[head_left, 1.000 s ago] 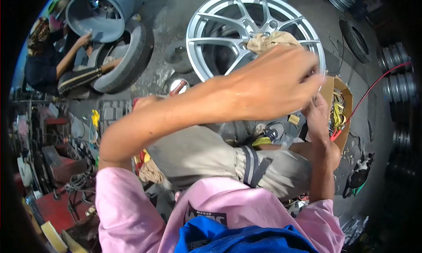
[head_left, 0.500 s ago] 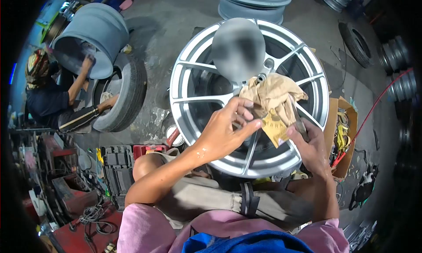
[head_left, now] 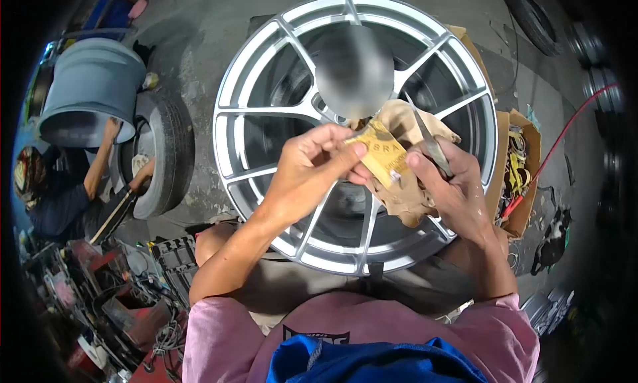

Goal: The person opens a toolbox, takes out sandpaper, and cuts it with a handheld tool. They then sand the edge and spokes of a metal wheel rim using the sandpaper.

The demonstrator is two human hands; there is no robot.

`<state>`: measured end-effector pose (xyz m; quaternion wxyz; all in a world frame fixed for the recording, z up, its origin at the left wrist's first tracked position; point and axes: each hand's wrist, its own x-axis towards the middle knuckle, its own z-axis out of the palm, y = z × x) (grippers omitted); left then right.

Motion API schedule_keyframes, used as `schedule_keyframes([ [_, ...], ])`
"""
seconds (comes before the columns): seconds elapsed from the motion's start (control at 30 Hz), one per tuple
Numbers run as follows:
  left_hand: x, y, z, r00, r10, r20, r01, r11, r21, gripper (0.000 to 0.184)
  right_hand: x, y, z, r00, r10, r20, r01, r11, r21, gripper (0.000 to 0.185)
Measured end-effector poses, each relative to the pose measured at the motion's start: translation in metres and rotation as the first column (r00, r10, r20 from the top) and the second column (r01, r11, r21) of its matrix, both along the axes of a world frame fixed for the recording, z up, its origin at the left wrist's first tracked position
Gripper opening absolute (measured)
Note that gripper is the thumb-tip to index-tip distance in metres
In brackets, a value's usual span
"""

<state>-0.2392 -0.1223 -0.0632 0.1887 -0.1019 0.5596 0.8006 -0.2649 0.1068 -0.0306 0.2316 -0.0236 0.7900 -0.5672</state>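
Observation:
A large silver multi-spoke wheel rim (head_left: 262,110) lies in front of my body. Over its lower middle, my left hand (head_left: 309,170) pinches the left end of a small yellow printed packet (head_left: 382,155). My right hand (head_left: 455,187) is wrapped round a narrow metal blade (head_left: 425,135), its tip pointing up and left, with the thumb at the packet's right side. A crumpled tan cloth (head_left: 405,200) hangs beneath and behind the packet, over the spokes; whether my right hand also grips it is hard to tell. A round blur hides the rim's hub.
At the left a person (head_left: 56,197) works at a grey barrel (head_left: 93,84) beside a tire (head_left: 169,157). A cardboard box (head_left: 525,217) of bits, a red hose (head_left: 565,130) and a black-and-white animal (head_left: 551,243) are at the right. Tools and a toolbox (head_left: 173,263) lie lower left.
My left hand has moved onto the packet, which is now held between both hands. In the view, the rim appears larger and further left. Earlier my left arm reached across the rim.

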Motion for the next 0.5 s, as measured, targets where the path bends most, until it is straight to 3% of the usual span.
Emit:
schedule_keyframes([
  [0.13, -0.001, -0.002, 0.004, 0.999, 0.032, -0.03, -0.032, 0.999, -0.002, 0.022, 0.002, -0.009, -0.007, 0.99, -0.038, -0.139, 0.024, 0.995, -0.099, 0.02],
  [0.3, 0.01, -0.001, 0.023, 0.99, 0.096, -0.106, -0.098, 0.995, -0.009, 0.024, 0.018, -0.023, 0.002, 0.983, -0.06, -0.174, 0.03, 0.985, -0.169, 0.021],
  [0.5, 0.035, -0.032, 0.036, 0.906, 0.163, -0.391, -0.259, 0.944, -0.206, 0.02, 0.054, -0.011, -0.002, 0.902, -0.051, -0.429, -0.009, 0.99, -0.138, 0.018],
])
